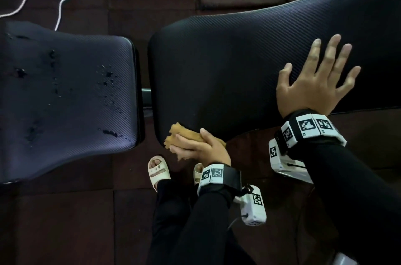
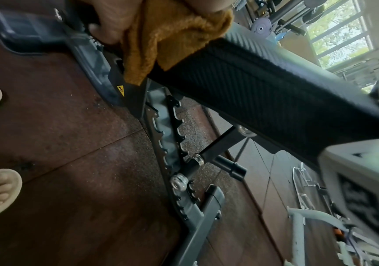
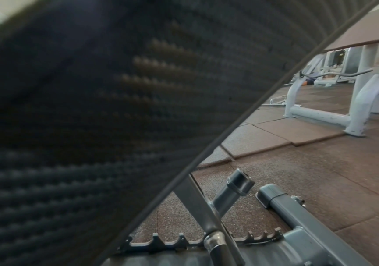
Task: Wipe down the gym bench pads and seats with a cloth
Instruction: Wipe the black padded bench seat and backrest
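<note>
**Cloth at the back pad's lower edge**

Here the left hand (image 1: 196,148) has its grip curled tight around the mustard cloth (image 1: 173,138), held against the near corner edge of the bench's back pad (image 1: 238,65). The right hand (image 1: 314,82) lies flat on that pad, fingers spread (holding nothing). The seat pad (image 1: 65,95) carries wet spots.

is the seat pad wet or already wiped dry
Wet. The seat pad shows dark droplets and small puddles, while the cloth, held in the left hand, is at the edge of the back pad.
</note>
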`<action>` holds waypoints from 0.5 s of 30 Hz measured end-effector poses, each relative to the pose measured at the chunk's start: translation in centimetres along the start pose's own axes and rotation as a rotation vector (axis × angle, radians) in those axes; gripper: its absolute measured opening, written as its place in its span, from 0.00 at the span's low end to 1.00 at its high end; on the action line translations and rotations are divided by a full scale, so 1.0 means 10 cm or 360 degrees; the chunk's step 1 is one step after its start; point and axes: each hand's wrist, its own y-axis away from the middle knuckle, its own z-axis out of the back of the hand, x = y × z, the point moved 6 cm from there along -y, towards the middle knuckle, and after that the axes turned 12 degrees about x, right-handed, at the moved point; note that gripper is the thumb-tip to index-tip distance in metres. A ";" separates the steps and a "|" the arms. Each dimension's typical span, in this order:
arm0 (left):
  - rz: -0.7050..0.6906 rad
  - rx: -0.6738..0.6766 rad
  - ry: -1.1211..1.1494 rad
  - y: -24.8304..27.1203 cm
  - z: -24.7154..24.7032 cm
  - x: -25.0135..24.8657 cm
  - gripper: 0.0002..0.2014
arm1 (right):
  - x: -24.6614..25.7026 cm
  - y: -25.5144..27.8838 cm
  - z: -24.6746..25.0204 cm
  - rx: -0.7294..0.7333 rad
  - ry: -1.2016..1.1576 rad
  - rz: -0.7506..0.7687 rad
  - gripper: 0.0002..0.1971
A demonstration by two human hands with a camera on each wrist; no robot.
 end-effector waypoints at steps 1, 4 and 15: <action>-0.0039 0.0009 0.0009 -0.04 0.03 0.00 0.33 | 0.00 0.00 0.00 -0.0011 -0.0008 0.0005 0.31; -0.0138 0.0016 0.0066 -0.20 0.15 0.01 0.29 | -0.01 -0.01 -0.01 -0.0022 -0.0012 0.0000 0.31; -0.0914 0.0551 -0.0422 -0.67 0.79 -0.21 0.27 | -0.01 -0.01 0.01 0.0016 -0.0046 0.0030 0.30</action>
